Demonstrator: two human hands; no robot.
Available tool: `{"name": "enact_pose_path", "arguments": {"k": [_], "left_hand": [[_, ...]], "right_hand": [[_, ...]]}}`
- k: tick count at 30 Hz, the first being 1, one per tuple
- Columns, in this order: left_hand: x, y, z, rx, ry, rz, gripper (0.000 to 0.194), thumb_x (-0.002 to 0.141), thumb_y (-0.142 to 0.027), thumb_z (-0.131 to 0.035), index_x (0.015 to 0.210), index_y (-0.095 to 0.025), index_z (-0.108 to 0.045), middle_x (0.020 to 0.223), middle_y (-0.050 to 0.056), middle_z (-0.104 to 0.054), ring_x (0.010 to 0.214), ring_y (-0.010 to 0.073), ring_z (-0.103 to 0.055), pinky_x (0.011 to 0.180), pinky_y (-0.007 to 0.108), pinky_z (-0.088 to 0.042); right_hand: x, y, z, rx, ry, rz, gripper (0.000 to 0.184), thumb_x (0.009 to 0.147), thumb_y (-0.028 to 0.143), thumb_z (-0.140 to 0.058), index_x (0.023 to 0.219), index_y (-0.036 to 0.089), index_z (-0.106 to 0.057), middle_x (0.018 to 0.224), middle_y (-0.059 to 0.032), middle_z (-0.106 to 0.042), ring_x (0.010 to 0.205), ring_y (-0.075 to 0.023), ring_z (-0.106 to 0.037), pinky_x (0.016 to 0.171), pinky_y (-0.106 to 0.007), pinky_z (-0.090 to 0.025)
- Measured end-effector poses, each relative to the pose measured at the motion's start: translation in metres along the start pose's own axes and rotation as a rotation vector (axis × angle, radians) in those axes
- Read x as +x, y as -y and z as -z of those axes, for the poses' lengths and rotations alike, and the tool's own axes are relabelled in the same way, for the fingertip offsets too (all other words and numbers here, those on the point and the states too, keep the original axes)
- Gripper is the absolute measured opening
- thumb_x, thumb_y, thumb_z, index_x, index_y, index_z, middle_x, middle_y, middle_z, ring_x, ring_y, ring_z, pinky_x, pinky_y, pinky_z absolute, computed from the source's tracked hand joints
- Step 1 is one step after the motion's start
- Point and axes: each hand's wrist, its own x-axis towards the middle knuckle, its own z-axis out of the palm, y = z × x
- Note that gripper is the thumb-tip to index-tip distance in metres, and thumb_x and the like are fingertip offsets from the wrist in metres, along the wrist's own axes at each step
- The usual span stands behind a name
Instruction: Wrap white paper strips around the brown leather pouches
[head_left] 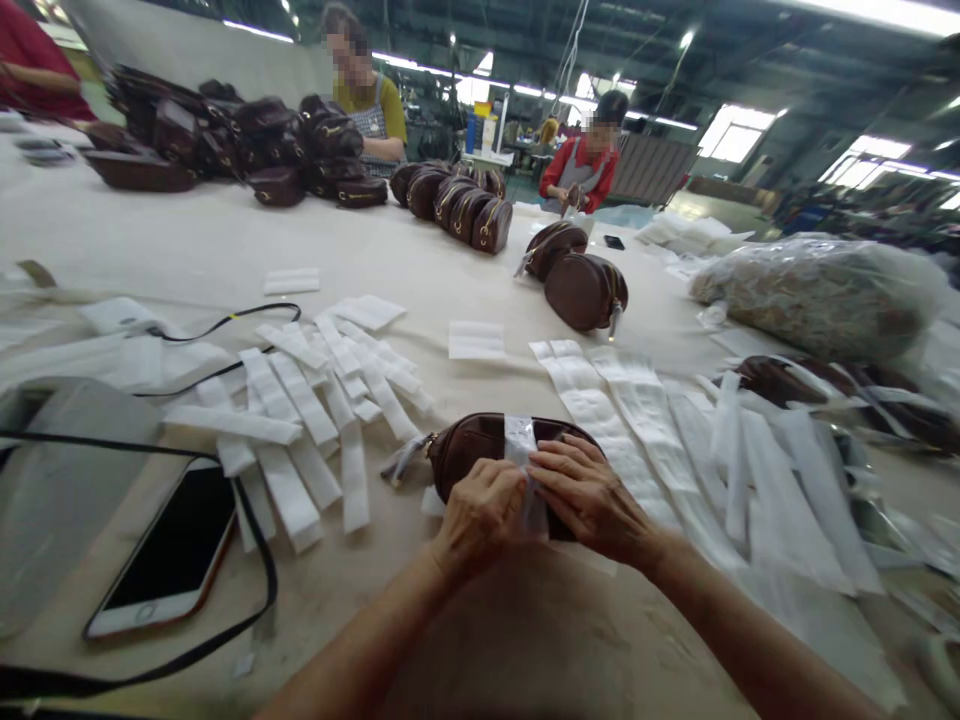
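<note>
Brown bag point(466, 452), mid-wrapping, I judged: left hand point(480, 508) pinched the translucent band point(519, 437), right hand point(592, 495) lay flat-fingered, next move needing even tension.

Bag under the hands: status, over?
Left hand curled at band. Right hand laid over band and bag. Band across bag's middle. White strips lie on both sides.

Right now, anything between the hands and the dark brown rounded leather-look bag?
Only the translucent white strip across the bag: left hand is on it, right hand partly over it. Nothing else visible blocks them.
</note>
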Motion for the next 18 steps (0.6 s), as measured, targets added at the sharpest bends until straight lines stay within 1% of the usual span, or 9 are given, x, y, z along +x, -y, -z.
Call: {"name": "enact_pose_path", "arguments": {"k": [2,4,6,8,10,12,13,15,18], "left_hand": [[0.005,0.003,0.016,-0.068,-0.031,0.128,0.023,0.094,-0.021,-0.039,0.089,-0.016,-0.061,0.086,0.004,-0.066,0.081,0.0135,-0.061,0.075,0.024,-0.051],[0.006,0.009,0.032,-0.041,-0.125,0.306,0.021,0.091,-0.028,-0.044,0.093,-0.017,-0.062,0.093,0.005,-0.065,0.09,0.0162,-0.06,0.084,0.029,-0.049],[0.004,0.018,0.042,0.092,-0.166,0.502,0.027,0.086,-0.039,-0.047,0.095,-0.017,-0.061,0.096,0.007,-0.063,0.096,0.0223,-0.058,0.089,0.038,-0.048],[-0.003,0.025,0.044,0.186,-0.123,0.644,0.036,0.08,-0.047,-0.049,0.095,-0.016,-0.061,0.096,0.01,-0.062,0.099,0.0276,-0.056,0.091,0.044,-0.046],[-0.01,0.029,0.041,0.18,-0.083,0.695,0.043,0.075,-0.052,-0.05,0.097,-0.016,-0.059,0.1,0.012,-0.06,0.103,0.03,-0.055,0.094,0.047,-0.045],[-0.016,0.031,0.037,0.122,-0.088,0.707,0.047,0.072,-0.054,-0.052,0.101,-0.017,-0.058,0.106,0.012,-0.058,0.106,0.0299,-0.054,0.096,0.047,-0.043],[-0.017,0.031,0.035,0.091,-0.099,0.728,0.05,0.071,-0.055,-0.053,0.103,-0.017,-0.057,0.108,0.012,-0.057,0.107,0.0298,-0.054,0.097,0.047,-0.043],[-0.016,0.031,0.035,0.011,-0.093,0.824,0.056,0.067,-0.056,-0.054,0.107,-0.016,-0.056,0.109,0.013,-0.058,0.105,0.0297,-0.056,0.097,0.048,-0.043],[-0.01,0.028,0.04,-0.152,-0.02,0.988,0.069,0.063,-0.058,-0.055,0.116,-0.015,-0.052,0.108,0.012,-0.061,0.102,0.0288,-0.059,0.094,0.046,-0.046]], "right_hand": [[-0.009,-0.006,0.006,-0.012,-0.064,-0.126,0.027,0.09,0.026,-0.051,0.113,0.02,-0.063,0.124,-0.0105,-0.06,0.124,-0.0264,-0.047,0.107,-0.05,-0.031],[-0.014,-0.018,0.013,0.012,-0.125,-0.365,0.034,0.087,0.032,-0.055,0.118,0.02,-0.06,0.131,-0.0125,-0.054,0.127,-0.0292,-0.042,0.106,-0.051,-0.032],[-0.013,-0.03,0.017,0.135,-0.123,-0.636,0.047,0.081,0.038,-0.06,0.125,0.019,-0.054,0.134,-0.0136,-0.051,0.127,-0.03,-0.043,0.104,-0.05,-0.034],[-0.008,-0.039,0.019,0.362,-0.061,-0.826,0.058,0.076,0.042,-0.064,0.128,0.019,-0.051,0.132,-0.0127,-0.052,0.123,-0.0286,-0.047,0.103,-0.046,-0.037],[-0.002,-0.042,0.019,0.647,-0.005,-0.915,0.055,0.073,0.041,-0.065,0.123,0.018,-0.054,0.125,-0.0101,-0.057,0.117,-0.0259,-0.051,0.101,-0.041,-0.038],[0.001,-0.04,0.018,0.868,0.01,-0.949,0.051,0.069,0.036,-0.066,0.116,0.017,-0.057,0.116,-0.0072,-0.062,0.11,-0.0236,-0.055,0.096,-0.037,-0.041],[0.001,-0.038,0.018,0.935,0.012,-0.967,0.052,0.065,0.033,-0.067,0.113,0.016,-0.057,0.11,-0.0064,-0.064,0.106,-0.023,-0.057,0.092,-0.035,-0.044],[-0.001,-0.031,0.02,0.994,0.024,-1.004,0.057,0.058,0.029,-0.07,0.111,0.015,-0.058,0.1,-0.0049,-0.067,0.095,-0.0222,-0.06,0.083,-0.033,-0.048],[-0.01,-0.02,0.028,1.106,0.105,-1.017,0.059,0.05,0.026,-0.074,0.107,0.017,-0.061,0.089,-0.0011,-0.068,0.086,-0.0192,-0.062,0.071,-0.027,-0.048]]}}
